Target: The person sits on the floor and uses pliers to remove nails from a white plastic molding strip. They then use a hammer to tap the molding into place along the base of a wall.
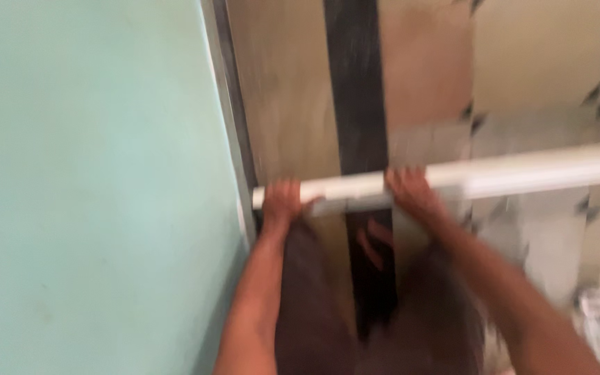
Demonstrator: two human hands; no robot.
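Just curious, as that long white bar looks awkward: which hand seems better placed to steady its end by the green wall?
Probably the left hand. It grips the long white bar right at its end beside the pale green wall, while the right hand holds it farther along. The picture is blurred, so this is a guess.

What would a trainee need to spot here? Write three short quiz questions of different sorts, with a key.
1. True or false: both hands grasp the long white bar.
2. Which surface lies beside the left hand? A) pale green wall B) red curtain C) glass door
3. Fill in: the dark vertical strip passes behind the bar between the left hand and the ____ hand.

Key: 1 true; 2 A; 3 right. The picture is blurred, so the finer grip of each hand cannot be judged.
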